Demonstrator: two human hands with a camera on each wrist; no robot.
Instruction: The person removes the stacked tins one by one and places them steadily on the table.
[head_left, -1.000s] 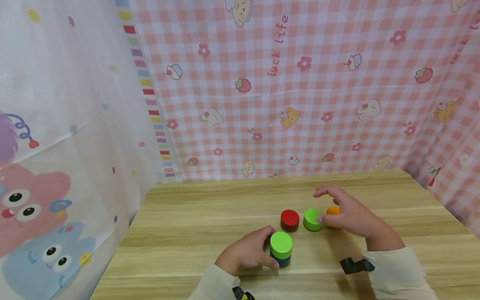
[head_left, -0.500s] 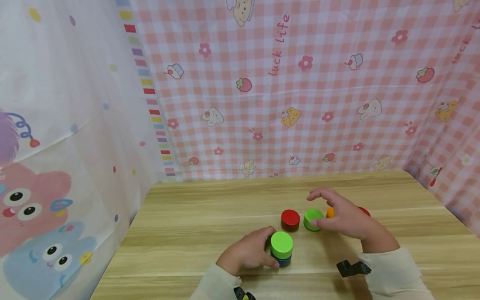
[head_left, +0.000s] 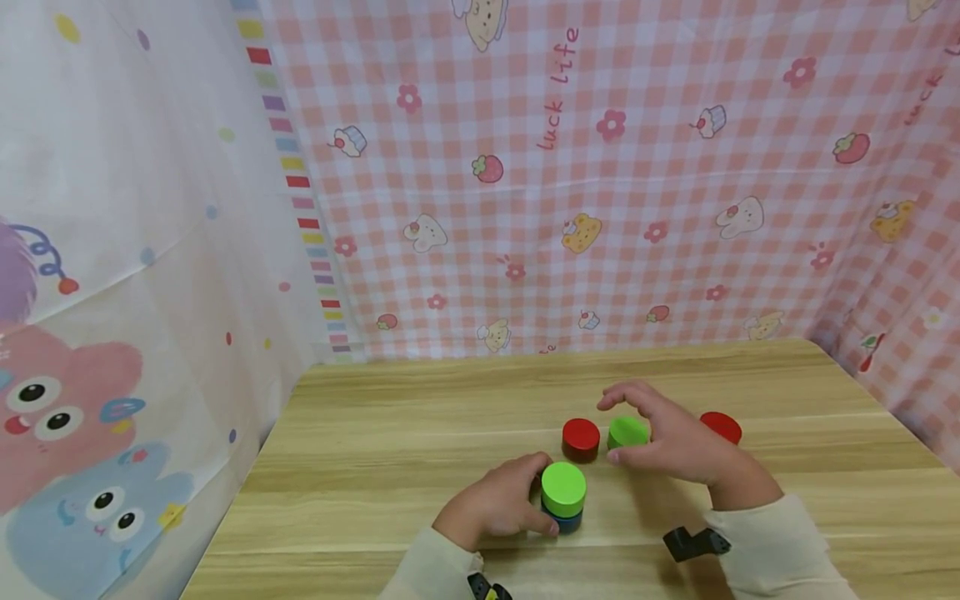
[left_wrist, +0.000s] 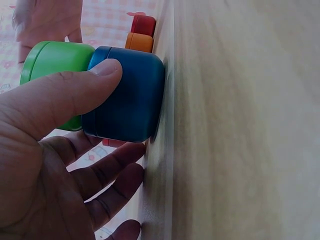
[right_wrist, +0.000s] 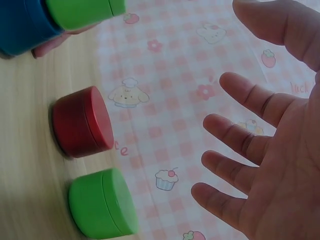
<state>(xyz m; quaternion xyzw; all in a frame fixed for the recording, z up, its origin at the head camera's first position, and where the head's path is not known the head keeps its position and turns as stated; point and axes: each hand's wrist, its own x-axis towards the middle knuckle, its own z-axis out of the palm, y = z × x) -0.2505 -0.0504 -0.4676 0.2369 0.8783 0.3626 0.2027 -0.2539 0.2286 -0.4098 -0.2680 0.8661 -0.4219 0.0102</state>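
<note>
My left hand holds a dark blue lidded tin low on the wooden table, thumb on one side and fingers round the other. A bright green tin is stacked on the blue one. My right hand hovers over the table with its fingers spread and bent, and holds nothing. It overlaps a second green tin in the head view. Left of that tin stands a red tin, just behind the stack. An orange tin shows in the left wrist view; the right hand hides it from the head camera.
Another red tin stands to the right, partly behind my right hand. The wooden table reaches back to a pink checked cloth. A white cloth with cartoon figures hangs along the left side.
My right hand has moved left across the row, uncovering the red tin at the right and covering the orange one. The left hand and the green-on-blue stack stay in place.
</note>
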